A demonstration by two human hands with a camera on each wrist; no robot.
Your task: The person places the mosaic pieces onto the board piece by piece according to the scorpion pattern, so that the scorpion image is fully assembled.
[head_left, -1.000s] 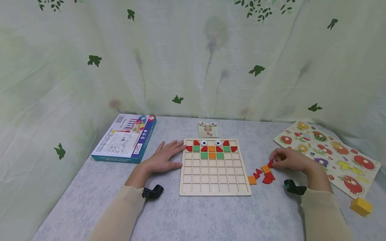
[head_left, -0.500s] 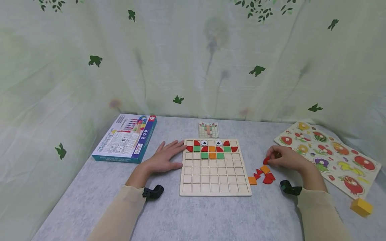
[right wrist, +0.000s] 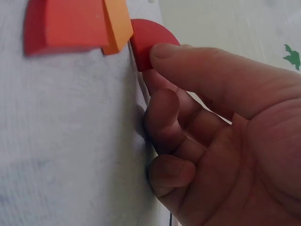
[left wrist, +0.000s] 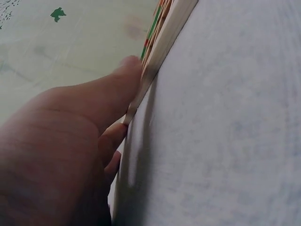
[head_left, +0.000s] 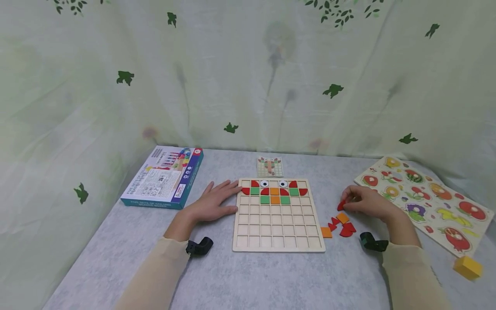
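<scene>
A wooden grid board [head_left: 279, 232] lies mid-table, its upper rows holding red, green and orange tiles and two eye tiles. Spread flat at its left edge, my left hand [head_left: 213, 203] touches the frame with its fingertips; the left wrist view shows the thumb against the board's side. To the right, my right hand [head_left: 366, 202] pinches a red quarter-circle tile [right wrist: 149, 38] between thumb and fingers, just above the table. Below that hand lies a small pile of red tiles [head_left: 346, 232] and an orange square tile [head_left: 342, 218]. Another orange square [head_left: 327, 232] sits beside the board's right edge.
A small pattern card [head_left: 270, 167] lies behind the board. At the back left is a flat box [head_left: 160, 176]. A fruit-picture board [head_left: 426, 196] occupies the right side, with a yellow block [head_left: 467, 268] near its lower corner. A printed curtain [head_left: 248, 77] closes off the back.
My right hand has moved slightly left and away from me with the red quarter-circle tile, off the pile. My left hand stays at the board's edge. The head view has shifted a little.
</scene>
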